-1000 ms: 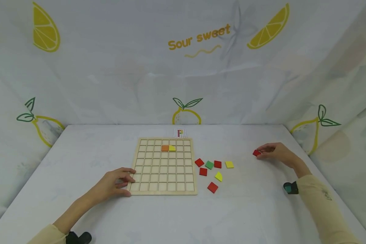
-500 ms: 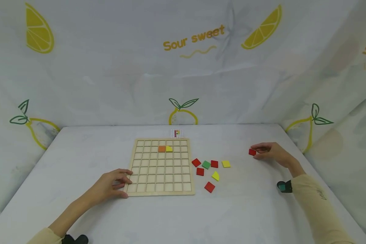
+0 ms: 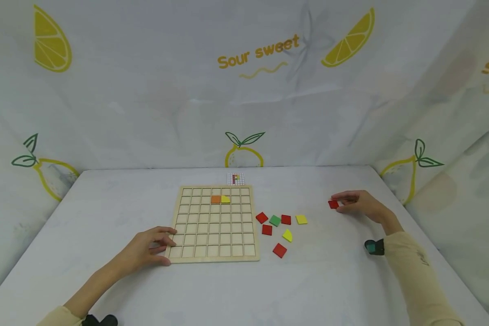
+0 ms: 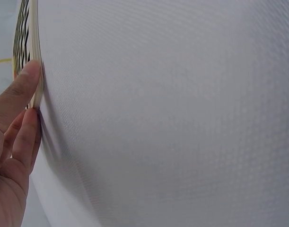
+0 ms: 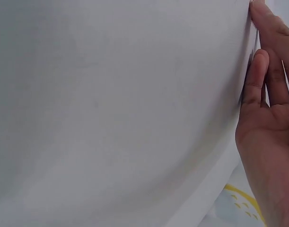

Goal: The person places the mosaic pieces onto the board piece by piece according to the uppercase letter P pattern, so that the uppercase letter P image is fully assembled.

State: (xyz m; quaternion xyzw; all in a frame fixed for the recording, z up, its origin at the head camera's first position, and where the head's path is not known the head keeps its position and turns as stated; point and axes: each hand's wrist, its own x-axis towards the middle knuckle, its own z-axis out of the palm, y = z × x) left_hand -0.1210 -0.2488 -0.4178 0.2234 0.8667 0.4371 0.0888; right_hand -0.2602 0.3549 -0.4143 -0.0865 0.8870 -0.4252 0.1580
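In the head view, my left hand [image 3: 142,249] grips the near left corner of a wooden grid board [image 3: 215,260], with fingertips on its left rim and thumb at the corner. The left wrist view shows thumb and fingers at the board's edge [image 4: 36,38]. Two tiles lie in the board's cells: an orange square tile [image 3: 215,199] and a yellow rounded tile [image 3: 225,199]. Far to the right, my right hand [image 3: 360,204] pinches a red square tile [image 3: 333,204] by its right side, close over the table. In the right wrist view the fingers hide most of that tile.
Between board and right hand lie several red tiles [image 3: 279,250], a green tile [image 3: 275,220], a yellow square tile [image 3: 301,219] and a yellow quarter-round tile [image 3: 287,235]. A printed pattern card [image 3: 236,179] sits behind the board. White cloth [image 3: 187,113] with lemon prints encloses the table.
My right hand has moved slightly left with the red tile, whose tilt has changed. The left hand stays at the board's corner. The head view has shifted a little.
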